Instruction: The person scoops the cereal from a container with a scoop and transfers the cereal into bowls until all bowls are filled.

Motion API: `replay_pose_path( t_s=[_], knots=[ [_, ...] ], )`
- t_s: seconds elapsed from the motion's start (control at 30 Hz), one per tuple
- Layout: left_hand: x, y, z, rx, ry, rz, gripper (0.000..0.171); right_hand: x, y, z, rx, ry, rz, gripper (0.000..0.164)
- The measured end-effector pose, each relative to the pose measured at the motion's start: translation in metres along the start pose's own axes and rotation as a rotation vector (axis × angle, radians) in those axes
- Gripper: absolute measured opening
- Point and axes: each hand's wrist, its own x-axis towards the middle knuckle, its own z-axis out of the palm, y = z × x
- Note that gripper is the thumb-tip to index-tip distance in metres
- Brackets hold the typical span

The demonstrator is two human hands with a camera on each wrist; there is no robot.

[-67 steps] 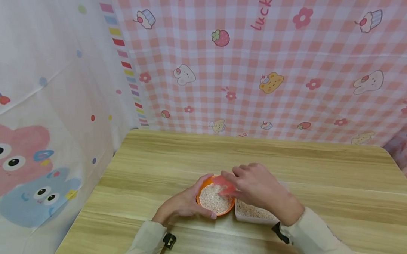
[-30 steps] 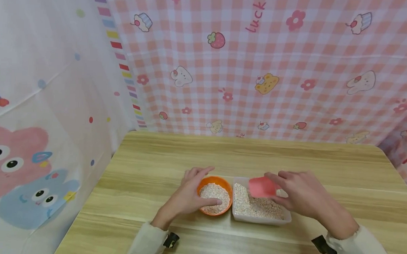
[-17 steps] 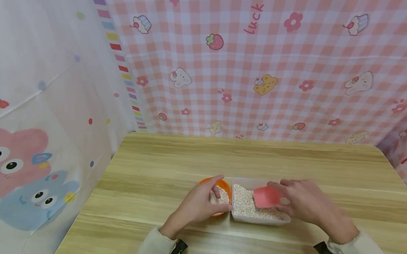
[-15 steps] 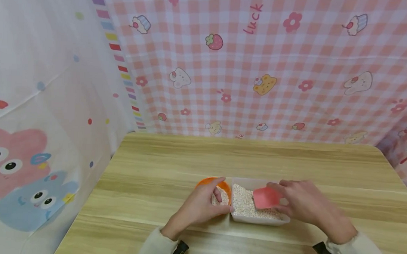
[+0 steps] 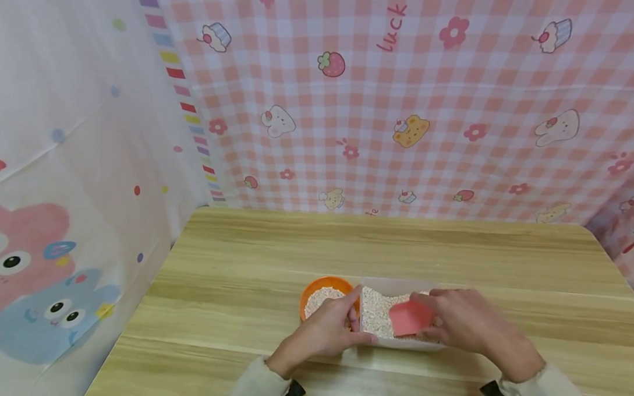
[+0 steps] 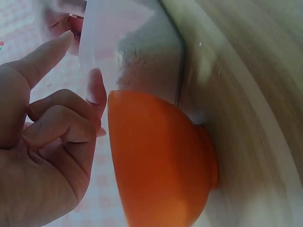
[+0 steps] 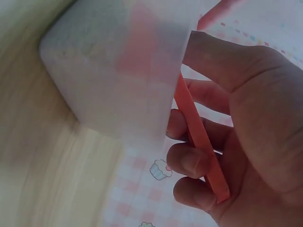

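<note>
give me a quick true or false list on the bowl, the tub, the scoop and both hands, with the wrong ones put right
1. The right hand holds a pink scoop. True.
2. Pale grains lie in the translucent tub. True.
3. The scoop is in the left hand. False: the left hand is by the tub's left end, and the right hand has the scoop.
4. The bowl is orange. True.
5. The bowl is empty. False: pale grains lie in it too.
6. The bowl stands right of the tub. False: it stands on the tub's left.

The bowl (image 6: pixel 158 163) and scoop (image 5: pixel 409 318) look smooth plastic, the table (image 5: pixel 241 253) wood-grained.
</note>
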Motion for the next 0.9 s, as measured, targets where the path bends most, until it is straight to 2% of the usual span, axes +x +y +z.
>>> replay_pose_path(
  t_s=[0.17,0.5,0.9],
  knots=[
    [0.000,-0.001,0.001,0.018,0.008,-0.005,0.098,0.002,-0.003,0.002,0.044,-0.012,0.003,0.060],
    [0.000,0.000,0.000,0.046,0.027,-0.011,0.096,0.007,-0.009,0.005,0.051,0.007,0.002,0.056],
    [0.002,0.002,0.001,0.034,-0.007,0.001,0.093,0.015,-0.015,0.016,0.102,0.027,-0.040,0.056]
  ],
)
